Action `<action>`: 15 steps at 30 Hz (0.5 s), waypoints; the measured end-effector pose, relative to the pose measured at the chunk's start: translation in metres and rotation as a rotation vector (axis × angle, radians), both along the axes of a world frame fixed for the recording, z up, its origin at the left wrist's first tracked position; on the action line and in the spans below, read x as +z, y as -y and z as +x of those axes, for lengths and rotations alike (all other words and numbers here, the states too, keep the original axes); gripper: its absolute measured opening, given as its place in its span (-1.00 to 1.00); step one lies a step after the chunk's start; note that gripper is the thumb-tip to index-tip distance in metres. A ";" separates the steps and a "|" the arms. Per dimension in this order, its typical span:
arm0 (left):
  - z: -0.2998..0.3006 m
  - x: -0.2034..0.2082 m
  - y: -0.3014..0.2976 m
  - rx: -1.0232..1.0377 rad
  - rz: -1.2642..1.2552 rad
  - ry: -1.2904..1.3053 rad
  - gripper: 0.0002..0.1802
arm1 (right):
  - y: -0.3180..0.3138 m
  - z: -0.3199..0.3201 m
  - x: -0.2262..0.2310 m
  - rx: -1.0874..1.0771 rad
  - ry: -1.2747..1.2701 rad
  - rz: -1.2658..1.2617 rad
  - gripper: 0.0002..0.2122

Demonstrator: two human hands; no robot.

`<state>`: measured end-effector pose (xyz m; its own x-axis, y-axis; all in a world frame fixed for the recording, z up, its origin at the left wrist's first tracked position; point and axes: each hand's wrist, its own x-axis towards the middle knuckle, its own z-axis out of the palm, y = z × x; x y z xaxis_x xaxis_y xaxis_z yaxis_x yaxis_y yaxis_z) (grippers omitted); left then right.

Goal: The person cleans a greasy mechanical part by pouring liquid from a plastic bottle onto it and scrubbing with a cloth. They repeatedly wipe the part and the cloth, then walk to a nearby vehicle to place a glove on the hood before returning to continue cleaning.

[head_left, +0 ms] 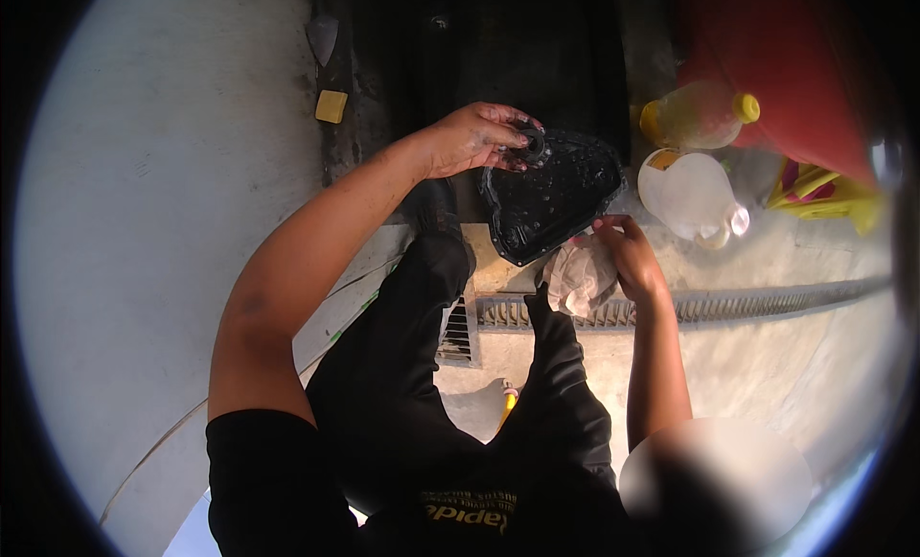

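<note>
Head view: ring (pixel 534 150) over pan (pixel 556 193)

Left hand (pixel 479 138) grasps the ring at the pan's upper left; right hand (pixel 631 252) grasps a wad (pixel 580 279) at its lower right, the pan between them. A jug (pixel 682 195) lies right of the pan.

Two hands (pixel 484 138) (pixel 634 254), one pan (pixel 558 195), one ring (pixel 540 148), one crumpled wad (pixel 581 277); two bottles (pixel 698 116) (pixel 686 195)

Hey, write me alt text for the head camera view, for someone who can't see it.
A person's left hand holds a small dark ring-shaped part over a shiny black pan, while the right hand is at the pan's right edge, beside a crumpled pale wad. To the right lie a yellow-capped bottle and a whitish jug.
</note>
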<state>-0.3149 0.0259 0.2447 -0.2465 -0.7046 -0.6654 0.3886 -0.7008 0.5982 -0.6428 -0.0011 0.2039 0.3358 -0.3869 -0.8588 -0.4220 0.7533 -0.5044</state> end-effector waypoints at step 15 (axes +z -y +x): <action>0.018 -0.015 0.004 0.529 -0.267 -0.475 -0.50 | 0.068 0.075 0.076 -0.333 0.285 -0.700 -0.81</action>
<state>-0.2968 0.0220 0.2293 -0.0481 -0.9307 -0.3625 0.8911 -0.2040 0.4055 -0.5679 -0.0691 0.2794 0.2779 -0.9187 -0.2807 -0.0170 0.2875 -0.9576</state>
